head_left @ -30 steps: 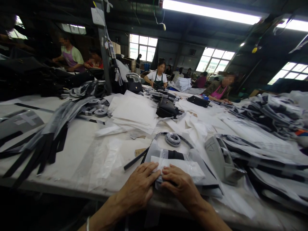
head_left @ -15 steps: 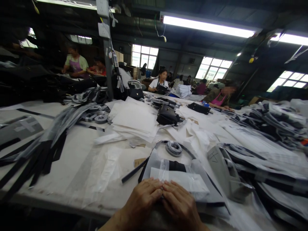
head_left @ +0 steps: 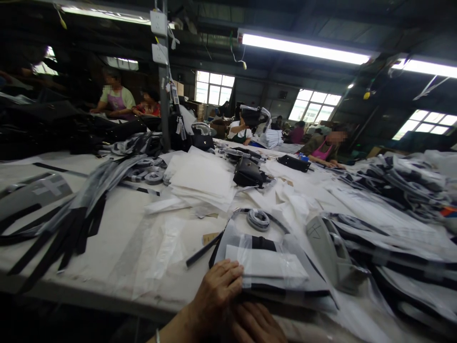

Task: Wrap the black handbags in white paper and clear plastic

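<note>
My left hand (head_left: 217,291) lies at the near edge of the white table (head_left: 117,224), fingers curled down onto the left end of a clear plastic packet (head_left: 266,266) with a white sheet and a black strap inside. My right hand (head_left: 255,325) sits lower, just under the left one at the bottom of the view, fingers bent and partly hidden. The packet rests on a stack of similar packets (head_left: 282,290). What either hand grips, if anything, is hidden.
A grey coiled strap (head_left: 257,219) lies beyond the packet. Black straps (head_left: 67,228) fan out at left, white sheets (head_left: 202,178) and a black bag (head_left: 248,172) sit mid-table, bagged goods (head_left: 400,190) pile at right. Other people work at the far tables.
Both hands have drawn back toward me along the packet; the right hand has slipped below the left. The view has tilted up slightly.
</note>
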